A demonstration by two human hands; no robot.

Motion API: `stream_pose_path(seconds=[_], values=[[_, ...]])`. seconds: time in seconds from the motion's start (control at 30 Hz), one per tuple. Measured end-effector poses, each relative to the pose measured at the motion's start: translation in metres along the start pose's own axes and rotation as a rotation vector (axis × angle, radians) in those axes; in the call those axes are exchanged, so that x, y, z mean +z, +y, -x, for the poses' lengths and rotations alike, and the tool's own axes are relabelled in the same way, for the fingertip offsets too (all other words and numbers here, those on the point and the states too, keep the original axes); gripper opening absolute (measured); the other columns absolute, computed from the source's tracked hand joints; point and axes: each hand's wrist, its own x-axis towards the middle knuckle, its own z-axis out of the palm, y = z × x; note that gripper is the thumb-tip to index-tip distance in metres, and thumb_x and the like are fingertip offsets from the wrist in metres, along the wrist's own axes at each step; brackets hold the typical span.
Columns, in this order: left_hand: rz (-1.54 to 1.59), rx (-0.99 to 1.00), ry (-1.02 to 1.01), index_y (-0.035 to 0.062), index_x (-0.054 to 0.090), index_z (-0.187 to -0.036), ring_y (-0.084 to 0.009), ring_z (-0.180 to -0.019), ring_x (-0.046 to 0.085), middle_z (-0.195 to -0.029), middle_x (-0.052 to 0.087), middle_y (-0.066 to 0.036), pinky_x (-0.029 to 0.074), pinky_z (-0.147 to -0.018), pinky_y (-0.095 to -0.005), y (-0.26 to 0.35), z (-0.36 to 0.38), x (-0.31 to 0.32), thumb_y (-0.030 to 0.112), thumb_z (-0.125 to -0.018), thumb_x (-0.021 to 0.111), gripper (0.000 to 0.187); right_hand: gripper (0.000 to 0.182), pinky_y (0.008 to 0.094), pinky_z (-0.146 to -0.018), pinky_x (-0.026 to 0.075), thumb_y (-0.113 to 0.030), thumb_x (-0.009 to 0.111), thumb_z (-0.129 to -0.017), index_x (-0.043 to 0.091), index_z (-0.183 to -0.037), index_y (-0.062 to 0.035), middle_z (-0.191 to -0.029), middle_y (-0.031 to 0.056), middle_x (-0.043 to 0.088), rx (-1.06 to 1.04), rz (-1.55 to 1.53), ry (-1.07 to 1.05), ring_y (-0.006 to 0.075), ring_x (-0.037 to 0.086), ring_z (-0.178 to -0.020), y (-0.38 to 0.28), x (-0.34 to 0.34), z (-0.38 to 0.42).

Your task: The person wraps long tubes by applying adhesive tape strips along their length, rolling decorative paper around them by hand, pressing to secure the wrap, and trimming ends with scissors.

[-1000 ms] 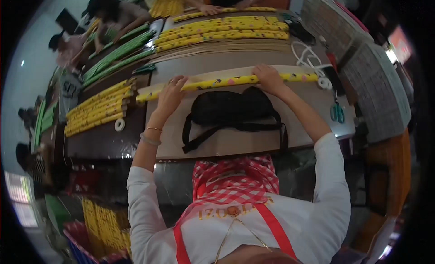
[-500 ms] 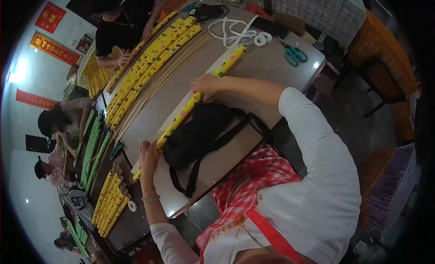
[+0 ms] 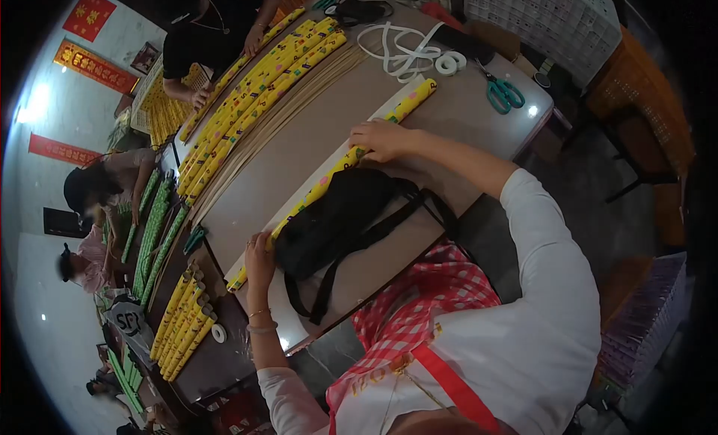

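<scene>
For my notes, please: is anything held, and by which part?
Yes, a yellow patterned roll: left hand near its lower-left end, right hand short of its other end.

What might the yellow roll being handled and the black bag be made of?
The yellow roll looks like smooth paper or plastic film, given its bright printed motifs and pale strip alongside. The black bag seems matte fabric, perhaps synthetic: soft folds, limp straps.

Dim, uneven room light; 1 bright glare spot on the left wall (image 3: 41,188), another on the surface (image 3: 486,162)'s far corner. Fisheye edges curve into black; distant people look soft.
</scene>
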Motion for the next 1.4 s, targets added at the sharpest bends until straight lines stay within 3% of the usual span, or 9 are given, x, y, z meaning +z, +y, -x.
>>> stream_pose_path(seconds=[0.33,0.5,0.53,0.6,0.67,0.77,0.97,1.17,1.4], values=[[-0.025,-0.006,-0.031,0.0076,0.049,-0.121,-0.0357,-0.105,0.053,-0.116,0.055,-0.016,0.044,-0.087,-0.0421,0.004,0.005,0.010,-0.004,-0.075,0.054,0.048,0.037,0.0384,-0.090,0.039,-0.017,0.065,-0.073,0.056,-0.109,-0.0108,-0.103,0.0074,0.052,0.110,0.102,0.011,0.0263,0.050,-0.103,-0.007,-0.011,0.024],[-0.021,-0.036,-0.062,0.0075,0.048,-0.125,-0.0353,-0.107,0.053,-0.118,0.056,-0.018,0.044,-0.087,-0.0423,0.007,0.006,0.008,-0.003,-0.075,0.054,0.052,0.030,0.0398,-0.086,0.040,-0.017,0.061,-0.078,0.056,-0.107,-0.0133,-0.106,0.0060,0.052,-0.041,-0.061,0.173,0.0250,0.052,-0.100,0.002,-0.033,0.040],[-0.020,-0.040,-0.055,0.0073,0.048,-0.125,-0.0353,-0.107,0.053,-0.117,0.056,-0.018,0.043,-0.088,-0.0419,0.007,0.006,0.008,-0.003,-0.075,0.054,0.051,0.026,0.0391,-0.085,0.039,-0.015,0.056,-0.080,0.057,-0.107,-0.0138,-0.107,0.0046,0.053,0.084,-0.058,0.113,0.0235,0.052,-0.101,0.008,-0.050,0.047],[-0.012,-0.055,-0.045,0.0070,0.049,-0.124,-0.0354,-0.107,0.053,-0.116,0.057,-0.018,0.043,-0.089,-0.0416,0.009,0.006,0.009,-0.003,-0.075,0.054,0.050,0.026,0.0385,-0.084,0.039,-0.009,0.055,-0.080,0.059,-0.105,-0.0145,-0.104,0.0035,0.054,0.198,0.376,0.270,0.0230,0.052,-0.101,0.046,-0.077,0.070],[-0.038,0.016,-0.015,0.0069,0.050,-0.123,-0.0354,-0.107,0.053,-0.116,0.057,-0.018,0.041,-0.091,-0.0411,0.007,0.006,0.009,-0.002,-0.075,0.054,0.050,0.034,0.0379,-0.082,0.043,0.000,0.056,-0.075,0.060,-0.105,-0.0158,-0.102,0.0037,0.053,0.512,0.379,0.160,0.0236,0.054,-0.099,0.076,-0.117,0.092],[-0.021,0.036,-0.013,0.0074,0.049,-0.125,-0.0355,-0.107,0.052,-0.116,0.057,-0.018,0.040,-0.093,-0.0412,0.005,0.005,0.010,-0.003,-0.073,0.055,0.053,0.035,0.0382,-0.085,0.040,-0.002,0.061,-0.073,0.060,-0.105,-0.0183,-0.103,0.0031,0.051,0.569,0.477,0.079,0.0234,0.052,-0.101,0.136,-0.132,0.123],[-0.028,0.016,-0.038,0.0086,0.047,-0.127,-0.0353,-0.109,0.051,-0.120,0.055,-0.016,0.040,-0.094,-0.0407,0.009,0.007,0.007,-0.003,-0.072,0.056,0.057,0.038,0.0375,-0.083,0.043,-0.005,0.065,-0.072,0.061,-0.107,-0.0206,-0.101,0.0063,0.048,0.659,0.283,-0.041,0.0239,0.052,-0.101,0.160,-0.125,0.128],[0.092,0.033,-0.048,0.0084,0.046,-0.128,-0.0339,-0.115,0.048,-0.125,0.050,-0.015,0.039,-0.096,-0.0403,0.016,0.003,-0.003,-0.003,-0.073,0.057,0.058,0.028,0.0329,-0.076,0.046,-0.009,0.064,-0.078,0.061,-0.105,-0.0155,-0.097,0.0065,0.047,0.585,0.051,0.214,0.0204,0.054,-0.091,0.163,-0.122,0.132],[0.031,0.077,-0.026,0.0073,0.046,-0.128,-0.0329,-0.115,0.047,-0.126,0.049,-0.014,0.040,-0.096,-0.0391,0.006,0.006,0.001,-0.004,-0.071,0.057,0.058,0.030,0.0236,-0.072,0.042,-0.018,0.064,-0.083,0.057,-0.111,-0.0072,-0.087,0.0014,0.048,0.537,-0.317,0.487,0.0097,0.048,-0.079,0.059,-0.128,0.102]])
